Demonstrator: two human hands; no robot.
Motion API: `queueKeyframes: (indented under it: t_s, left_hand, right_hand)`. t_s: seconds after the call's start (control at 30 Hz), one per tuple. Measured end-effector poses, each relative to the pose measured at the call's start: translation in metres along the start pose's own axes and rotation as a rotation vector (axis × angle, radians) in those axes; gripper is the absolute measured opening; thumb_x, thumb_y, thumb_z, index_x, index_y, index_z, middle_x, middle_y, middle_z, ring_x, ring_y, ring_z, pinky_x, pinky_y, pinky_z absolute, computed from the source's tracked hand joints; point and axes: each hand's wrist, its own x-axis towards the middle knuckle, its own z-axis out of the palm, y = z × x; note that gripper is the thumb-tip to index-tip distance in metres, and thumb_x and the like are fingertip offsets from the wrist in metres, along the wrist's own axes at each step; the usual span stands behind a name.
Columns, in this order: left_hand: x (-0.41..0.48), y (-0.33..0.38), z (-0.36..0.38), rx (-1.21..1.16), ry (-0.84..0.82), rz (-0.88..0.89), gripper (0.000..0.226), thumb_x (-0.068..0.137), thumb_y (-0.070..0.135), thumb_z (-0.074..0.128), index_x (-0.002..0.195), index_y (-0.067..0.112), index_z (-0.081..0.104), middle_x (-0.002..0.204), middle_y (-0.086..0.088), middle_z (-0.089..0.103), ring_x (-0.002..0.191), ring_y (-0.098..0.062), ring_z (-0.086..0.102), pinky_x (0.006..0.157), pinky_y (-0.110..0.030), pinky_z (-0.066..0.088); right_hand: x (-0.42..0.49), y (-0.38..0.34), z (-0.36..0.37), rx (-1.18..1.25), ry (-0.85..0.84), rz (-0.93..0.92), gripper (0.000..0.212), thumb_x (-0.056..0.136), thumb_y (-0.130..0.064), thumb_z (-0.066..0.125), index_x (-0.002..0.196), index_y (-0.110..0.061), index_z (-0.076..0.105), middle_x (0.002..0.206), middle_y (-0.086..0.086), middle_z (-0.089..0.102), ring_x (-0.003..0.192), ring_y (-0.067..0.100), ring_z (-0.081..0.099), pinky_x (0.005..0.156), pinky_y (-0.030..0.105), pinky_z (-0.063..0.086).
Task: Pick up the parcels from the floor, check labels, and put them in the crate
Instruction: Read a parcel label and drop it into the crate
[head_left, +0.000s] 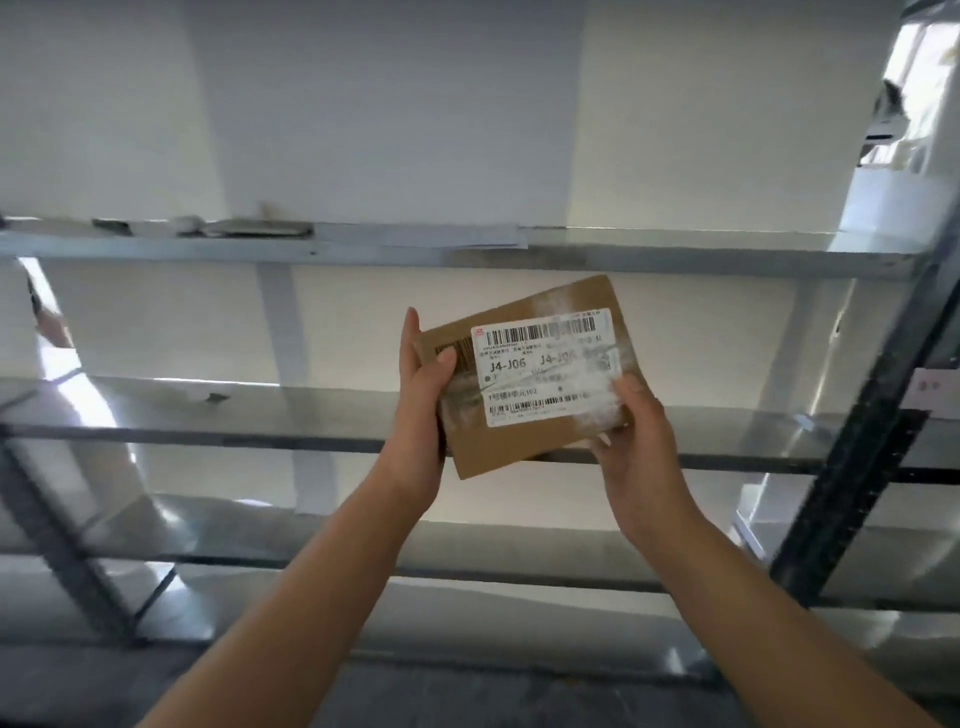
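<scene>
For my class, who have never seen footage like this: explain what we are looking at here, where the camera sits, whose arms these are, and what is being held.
There is one picture, taken by a camera worn on a person's head, so the two bare arms reaching forward are that person's own. No machine is involved. The left hand and the right hand together hold up a flat brown cardboard parcel, tilted, with its white shipping label facing the camera. The label shows barcodes and the code J4-J06; part of it is smudged or blurred. Behind stands a metal shelving rack against a pale wall, with a few small items on its upper shelf, too blurred to name. No crate or floor parcels are in view.
</scene>
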Motion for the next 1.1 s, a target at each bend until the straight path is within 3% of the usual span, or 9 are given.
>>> queueKeyframes:
  t_s: [0.1,0.27,0.37,0.63,0.73,0.8,0.9,1.0,1.1]
  left_hand:
    - [-0.004,0.034,-0.055,-0.017,0.070,0.039,0.077,0.076,0.035,0.056,0.144,0.045,0.020,0.117,0.000,0.064,0.091,-0.015,0.071,0.084,-0.042,0.054]
    - [-0.020,0.079,-0.145,0.053,0.153,0.116,0.073,0.080,0.034,0.053,0.146,0.038,0.021,0.091,0.005,0.073,0.082,-0.013,0.072,0.064,-0.029,0.058]
    - [-0.032,0.094,-0.198,0.089,0.191,0.133,0.069,0.085,0.031,0.055,0.146,0.038,0.023,0.095,0.003,0.073,0.085,-0.016,0.072,0.066,-0.030,0.058]
    - [-0.080,0.123,-0.327,0.177,0.450,0.115,0.070,0.082,0.045,0.046,0.148,0.028,0.027,0.109,-0.005,0.072,0.095,-0.022,0.071,0.069,-0.034,0.058]
    - [-0.102,0.133,-0.367,0.298,0.555,0.123,0.071,0.085,0.060,0.040,0.146,0.024,0.032,0.131,-0.009,0.060,0.115,-0.025,0.062,0.090,-0.042,0.053]
    - [-0.115,0.141,-0.392,0.380,0.617,0.127,0.075,0.086,0.069,0.036,0.147,0.025,0.031,0.144,-0.007,0.048,0.131,-0.024,0.047,0.111,-0.050,0.034]
    - [-0.129,0.152,-0.430,0.458,0.699,0.140,0.064,0.090,0.059,0.032,0.145,0.025,0.034,0.137,0.005,0.056,0.127,-0.011,0.050,0.111,-0.037,0.033]
    - [-0.132,0.174,-0.460,0.542,0.785,0.175,0.050,0.095,0.053,0.029,0.131,0.024,0.048,0.107,0.016,0.070,0.105,0.000,0.063,0.088,-0.016,0.047]
    - [-0.131,0.203,-0.495,0.572,0.911,0.210,0.051,0.098,0.043,0.024,0.137,0.017,0.043,0.099,0.021,0.071,0.098,0.006,0.063,0.077,-0.005,0.046]
  right_hand:
    - [0.003,0.024,0.051,-0.012,-0.110,0.029,0.040,0.096,-0.039,0.037,0.128,-0.020,0.053,0.126,0.002,0.062,0.122,0.018,0.054,0.113,0.046,0.031]
    - [0.003,0.064,0.138,0.030,-0.344,0.070,0.060,0.086,-0.046,0.043,0.137,-0.015,0.044,0.133,0.007,0.058,0.122,0.024,0.055,0.098,0.038,0.047]
    - [-0.007,0.090,0.188,0.113,-0.426,0.140,0.061,0.084,-0.043,0.042,0.137,-0.014,0.045,0.131,0.007,0.059,0.119,0.022,0.058,0.084,0.027,0.053]
    - [-0.034,0.163,0.302,0.121,-0.585,0.295,0.053,0.089,-0.041,0.044,0.135,-0.015,0.048,0.128,0.009,0.061,0.116,0.022,0.060,0.085,0.029,0.055]
    - [-0.042,0.194,0.345,0.134,-0.590,0.402,0.045,0.094,-0.037,0.038,0.131,-0.018,0.052,0.124,0.006,0.064,0.115,0.020,0.060,0.087,0.030,0.052]
    - [-0.047,0.213,0.375,0.166,-0.604,0.474,0.038,0.096,-0.035,0.035,0.123,-0.019,0.057,0.116,0.004,0.068,0.109,0.018,0.063,0.088,0.034,0.049]
    - [-0.050,0.237,0.423,0.181,-0.699,0.514,0.038,0.097,-0.035,0.033,0.122,-0.019,0.057,0.115,0.005,0.068,0.108,0.019,0.063,0.087,0.036,0.049]
    - [-0.047,0.259,0.475,0.196,-0.834,0.526,0.041,0.096,-0.035,0.032,0.126,-0.017,0.054,0.119,0.007,0.066,0.112,0.022,0.061,0.093,0.039,0.049]
    - [-0.041,0.283,0.530,0.187,-0.954,0.549,0.036,0.098,-0.035,0.030,0.119,-0.023,0.056,0.111,-0.001,0.069,0.105,0.014,0.063,0.089,0.031,0.048]
